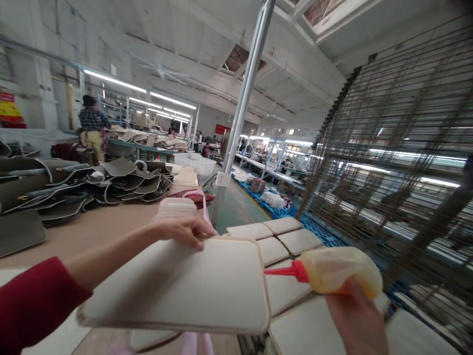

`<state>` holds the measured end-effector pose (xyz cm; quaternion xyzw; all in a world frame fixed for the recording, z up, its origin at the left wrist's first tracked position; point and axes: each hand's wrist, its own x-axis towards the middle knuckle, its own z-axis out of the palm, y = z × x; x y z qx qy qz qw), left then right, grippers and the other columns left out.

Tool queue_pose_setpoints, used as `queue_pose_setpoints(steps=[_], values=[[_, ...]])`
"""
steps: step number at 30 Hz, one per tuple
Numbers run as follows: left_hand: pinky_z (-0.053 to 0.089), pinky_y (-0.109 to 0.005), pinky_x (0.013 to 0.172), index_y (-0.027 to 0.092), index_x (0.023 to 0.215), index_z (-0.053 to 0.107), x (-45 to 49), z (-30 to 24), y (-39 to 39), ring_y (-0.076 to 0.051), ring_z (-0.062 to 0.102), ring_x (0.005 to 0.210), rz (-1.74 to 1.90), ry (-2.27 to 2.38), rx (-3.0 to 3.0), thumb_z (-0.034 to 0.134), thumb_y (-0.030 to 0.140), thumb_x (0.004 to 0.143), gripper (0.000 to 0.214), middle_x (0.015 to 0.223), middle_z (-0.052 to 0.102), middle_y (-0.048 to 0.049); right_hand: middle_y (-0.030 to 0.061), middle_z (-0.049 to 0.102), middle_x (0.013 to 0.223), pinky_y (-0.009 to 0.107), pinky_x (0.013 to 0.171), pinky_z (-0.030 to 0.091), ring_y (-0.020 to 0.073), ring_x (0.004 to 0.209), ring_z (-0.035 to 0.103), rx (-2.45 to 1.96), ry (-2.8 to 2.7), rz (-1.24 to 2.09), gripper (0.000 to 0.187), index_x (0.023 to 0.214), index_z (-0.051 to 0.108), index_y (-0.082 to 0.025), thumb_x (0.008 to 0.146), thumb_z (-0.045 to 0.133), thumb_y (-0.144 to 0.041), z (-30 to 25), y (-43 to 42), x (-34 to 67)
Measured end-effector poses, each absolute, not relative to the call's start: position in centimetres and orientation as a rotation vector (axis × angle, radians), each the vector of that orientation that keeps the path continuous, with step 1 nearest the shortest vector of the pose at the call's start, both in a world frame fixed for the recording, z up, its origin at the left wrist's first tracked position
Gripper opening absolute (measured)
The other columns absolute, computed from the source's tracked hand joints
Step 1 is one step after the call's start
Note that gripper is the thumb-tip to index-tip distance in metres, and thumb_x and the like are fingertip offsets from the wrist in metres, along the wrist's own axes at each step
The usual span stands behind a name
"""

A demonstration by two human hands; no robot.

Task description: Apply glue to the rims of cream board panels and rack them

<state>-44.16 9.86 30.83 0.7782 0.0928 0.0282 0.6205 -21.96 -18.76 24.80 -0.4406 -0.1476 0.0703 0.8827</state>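
Observation:
My left hand (186, 230), at the end of a dark red sleeve, pinches the far edge of a white panel (177, 286) with rounded corners and a tan rim. The panel is held tilted towards me. My right hand (360, 315) is wrapped round a clear squeeze bottle (340, 268) with yellowish liquid inside. The bottle lies nearly level, and its red nozzle (286, 271) points left at the panel's right edge. Whether the tip touches the rim, I cannot tell. Behind my left hand is a stack of small pale panels (175, 209).
Similar panels (299, 241) lie in rows at the right, by a wire rack (391, 128). Dark grey pieces with pale edging (121, 182) are heaped on the brown table (96, 224). A metal post (246, 88) rises behind the table. A person (92, 125) stands farther back.

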Motion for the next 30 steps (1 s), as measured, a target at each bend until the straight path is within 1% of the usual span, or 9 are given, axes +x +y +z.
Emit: queue_pose_setpoints(steps=[2, 3, 6, 8, 12, 16, 20, 25, 30], values=[[0.037, -0.02, 0.051, 0.015, 0.087, 0.073, -44.6, 31.6, 9.8, -0.016, 0.055, 0.06, -0.07, 0.135, 1.838, 0.077, 0.024, 0.049, 0.039, 0.069, 0.067, 0.0006, 0.0043, 0.061, 0.109, 0.041, 0.087, 0.047, 0.024, 0.101, 0.056, -0.931, -0.399, 0.178, 0.06, 0.113, 0.056, -0.026, 0.057, 0.076, -0.038, 25.3, -18.6, -22.1], [0.038, -0.02, 0.051, 0.015, 0.086, 0.073, -44.7, 31.9, 9.8, -0.017, 0.056, 0.059, -0.054, 0.132, 1.831, 0.078, 0.023, 0.049, 0.038, 0.068, 0.066, 0.0008, 0.0051, 0.06, 0.11, 0.041, 0.087, 0.048, 0.0247, 0.102, 0.056, -0.936, -0.421, 0.196, 0.062, 0.114, 0.055, -0.026, 0.057, 0.076, -0.038, 25.4, -18.5, -22.2], [0.04, -0.022, 0.051, 0.014, 0.079, 0.074, -45.1, 32.2, 9.7, -0.019, 0.057, 0.059, -0.017, 0.159, 1.772, 0.079, 0.023, 0.045, 0.036, 0.063, 0.065, 0.0007, 0.0084, 0.061, 0.108, 0.039, 0.084, 0.049, 0.0259, 0.1, 0.056, -0.953, -0.409, 0.22, 0.067, 0.112, 0.057, -0.022, 0.051, 0.078, -0.04, 25.5, -18.6, -22.2], [0.041, -0.022, 0.052, 0.016, 0.078, 0.074, -45.2, 32.0, 9.8, -0.02, 0.058, 0.061, -0.033, 0.152, 1.77, 0.079, 0.025, 0.046, 0.034, 0.064, 0.065, 0.0001, 0.0096, 0.061, 0.108, 0.038, 0.084, 0.049, 0.0262, 0.1, 0.056, -0.964, -0.423, 0.226, 0.067, 0.112, 0.057, -0.021, 0.051, 0.077, -0.039, 25.5, -18.7, -22.2], [0.04, -0.019, 0.056, 0.017, 0.092, 0.073, -45.2, 31.4, 10.7, -0.017, 0.055, 0.065, -0.154, 0.077, 1.872, 0.074, 0.036, 0.058, 0.039, 0.07, 0.065, 0.0003, 0.0086, 0.061, 0.108, 0.043, 0.087, 0.047, 0.0266, 0.102, 0.056, -0.975, -0.492, 0.256, 0.063, 0.115, 0.055, -0.024, 0.056, 0.074, -0.036, 25.3, -19.0, -22.0], [0.039, -0.017, 0.062, 0.017, 0.109, 0.066, -45.1, 30.9, 11.6, -0.015, 0.055, 0.071, -0.255, -0.004, 1.892, 0.07, 0.038, 0.066, 0.048, 0.078, 0.065, 0.0005, 0.0087, 0.063, 0.104, 0.04, 0.089, 0.047, 0.026, 0.105, 0.055, -0.991, -0.534, 0.273, 0.059, 0.111, 0.059, -0.022, 0.055, 0.074, -0.036, 25.1, -19.3, -21.8], [0.041, -0.018, 0.064, 0.019, 0.111, 0.065, -45.1, 30.7, 11.8, -0.016, 0.056, 0.071, -0.257, 0.023, 1.845, 0.071, 0.039, 0.065, 0.051, 0.078, 0.066, 0.0001, 0.0083, 0.062, 0.106, 0.041, 0.087, 0.048, 0.0261, 0.104, 0.056, -0.997, -0.531, 0.279, 0.054, 0.109, 0.059, -0.023, 0.059, 0.07, -0.039, 24.9, -19.7, -21.7], [0.042, -0.02, 0.066, 0.02, 0.112, 0.065, -45.3, 30.9, 11.6, -0.017, 0.056, 0.071, -0.253, 0.059, 1.84, 0.071, 0.039, 0.065, 0.051, 0.078, 0.066, 0.001, 0.0083, 0.063, 0.105, 0.045, 0.088, 0.047, 0.0272, 0.102, 0.057, -1.031, -0.559, 0.29, 0.05, 0.105, 0.062, -0.024, 0.058, 0.071, -0.038, 24.6, -20.0, -21.7], [0.044, -0.023, 0.072, 0.022, 0.119, 0.06, -45.5, 30.8, 11.6, -0.02, 0.059, 0.08, -0.269, 0.082, 1.767, 0.071, 0.039, 0.065, 0.057, 0.088, 0.068, 0.0007, 0.0088, 0.065, 0.097, 0.049, 0.088, 0.045, 0.0282, 0.1, 0.057, -1.082, -0.536, 0.244, 0.04, 0.09, 0.066, -0.022, 0.057, 0.07, -0.044, 24.9, -20.1, -22.2]])
